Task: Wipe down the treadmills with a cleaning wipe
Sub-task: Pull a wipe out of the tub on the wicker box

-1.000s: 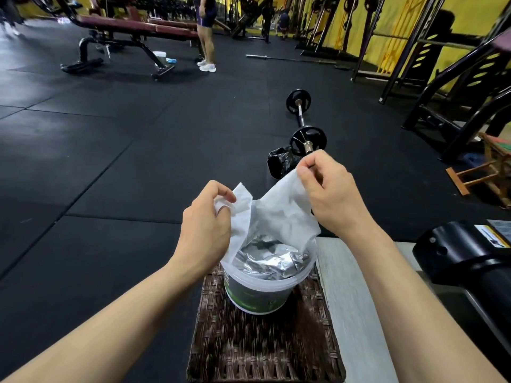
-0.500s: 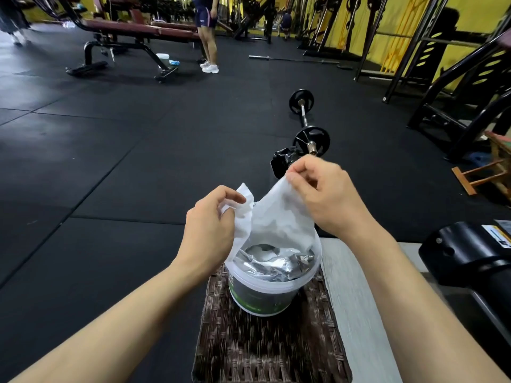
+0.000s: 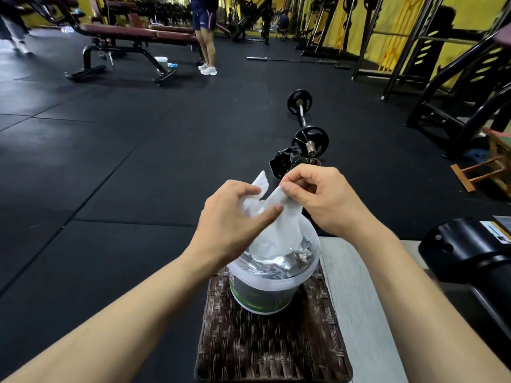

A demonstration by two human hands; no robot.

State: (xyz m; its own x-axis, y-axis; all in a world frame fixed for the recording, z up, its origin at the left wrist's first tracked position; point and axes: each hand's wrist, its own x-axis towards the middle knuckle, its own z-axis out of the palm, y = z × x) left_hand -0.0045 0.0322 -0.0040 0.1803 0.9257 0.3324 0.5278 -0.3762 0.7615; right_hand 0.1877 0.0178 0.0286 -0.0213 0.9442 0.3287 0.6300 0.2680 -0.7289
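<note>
white wipe (image 3: 276, 214) up out of the tub (image 3: 273, 288), and both hands are on it, close together above the open rim. left hand (image 3: 232, 219) has the near side of the sheet, thumb and fingers curled in, pinching it; right hand (image 3: 323, 200) pinches the top edge just beside, fingers bent over the fold. the sheet's lower part runs down into crumpled silver foil lining (image 3: 287, 262) inside the tub, so the wipe is half in, half out. the tub, translucent white with a dark and green label, stands upright on a brown woven mat (image 3: 271, 346), near its far end. pale grey tabletop (image 3: 356, 313) shows at the mat's right side, and a black machine housing (image 3: 467, 250) sits further right. beyond the hands, on the black rubber floor (image 3: 110, 175), lies a barbell (image 3: 304, 123) with a crumpled black bag (image 3: 282, 163) just beside its near plate. far back, a person's legs (image 3: 207, 42) stand next to a maroon bench (image 3: 132, 37), yellow wall behind the racks.
</note>
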